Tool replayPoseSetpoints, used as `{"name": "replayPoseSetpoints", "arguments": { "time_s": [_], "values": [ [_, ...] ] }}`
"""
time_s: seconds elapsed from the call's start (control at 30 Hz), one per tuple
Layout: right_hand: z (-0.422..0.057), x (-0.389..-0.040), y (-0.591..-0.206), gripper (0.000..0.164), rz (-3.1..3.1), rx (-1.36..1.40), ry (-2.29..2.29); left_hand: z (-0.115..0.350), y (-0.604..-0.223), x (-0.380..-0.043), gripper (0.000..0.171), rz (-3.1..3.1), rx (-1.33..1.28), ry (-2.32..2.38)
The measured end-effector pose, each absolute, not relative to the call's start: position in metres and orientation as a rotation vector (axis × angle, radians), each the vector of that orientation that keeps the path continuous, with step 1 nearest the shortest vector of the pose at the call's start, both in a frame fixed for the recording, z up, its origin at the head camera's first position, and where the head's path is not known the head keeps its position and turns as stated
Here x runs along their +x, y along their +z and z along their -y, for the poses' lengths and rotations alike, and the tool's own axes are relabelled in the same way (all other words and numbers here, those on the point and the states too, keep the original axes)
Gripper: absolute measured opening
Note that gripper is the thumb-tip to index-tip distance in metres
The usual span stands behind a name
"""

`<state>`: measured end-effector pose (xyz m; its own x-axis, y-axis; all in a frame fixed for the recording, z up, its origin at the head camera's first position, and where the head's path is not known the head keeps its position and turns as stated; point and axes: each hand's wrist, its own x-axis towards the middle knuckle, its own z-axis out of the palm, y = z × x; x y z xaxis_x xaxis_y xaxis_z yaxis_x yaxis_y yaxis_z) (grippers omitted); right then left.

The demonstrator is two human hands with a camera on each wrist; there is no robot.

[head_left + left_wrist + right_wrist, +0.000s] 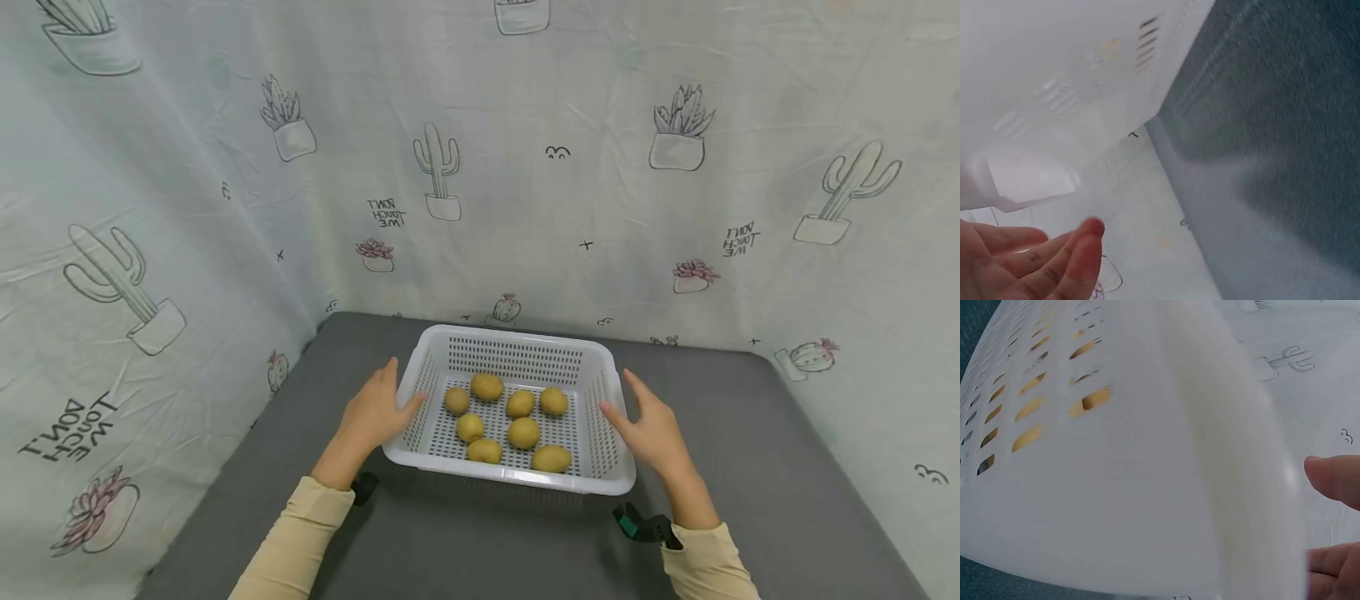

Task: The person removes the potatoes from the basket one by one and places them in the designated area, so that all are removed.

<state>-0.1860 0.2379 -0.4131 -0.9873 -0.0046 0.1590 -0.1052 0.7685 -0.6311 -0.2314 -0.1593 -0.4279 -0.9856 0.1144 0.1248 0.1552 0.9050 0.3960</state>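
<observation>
A white plastic basket (517, 481) with slotted walls holds several yellow-brown potatoes (523, 432), spread over its floor. My left hand (375, 408) is beside the basket's left rim, thumb spread from straight fingers. In the left wrist view its fingers (1054, 265) lie just past the basket wall (1110, 87), holding nothing. By the right rim is my right hand (651, 429), its thumb and fingers apart and nothing between them. The right wrist view has the thumb (1335, 478) close to the basket's smooth rim (1235, 437), while the potatoes show through the slots.
The basket is over a dark grey tabletop (480, 542), near its back edge. Behind and at both sides hangs a pale curtain (510, 192) printed with potted cacti. A dark strap with a green patch (628, 525) is at the right wrist.
</observation>
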Motion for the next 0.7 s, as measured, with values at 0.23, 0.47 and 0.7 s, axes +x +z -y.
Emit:
{"name": "replayPoseSetpoints", "arguments": {
  "time_s": [0.23, 0.47, 0.7],
  "values": [
    [-0.241, -0.185, -0.414, 0.073, 2.750, 0.134, 1.145, 0.163, -0.435, -0.238, 0.069, 2.988, -0.080, -1.012],
    [-0.245, -0.188, -0.416, 0.066, 2.667, 0.211, 1.300, 0.166, -0.436, -0.242, 0.044, 2.965, -0.022, -1.319],
    [-0.242, -0.195, -0.410, 0.063, 2.631, 0.262, 1.438, 0.167, -0.434, -0.244, 0.038, 2.893, 0.026, -1.565]
  ]
}}
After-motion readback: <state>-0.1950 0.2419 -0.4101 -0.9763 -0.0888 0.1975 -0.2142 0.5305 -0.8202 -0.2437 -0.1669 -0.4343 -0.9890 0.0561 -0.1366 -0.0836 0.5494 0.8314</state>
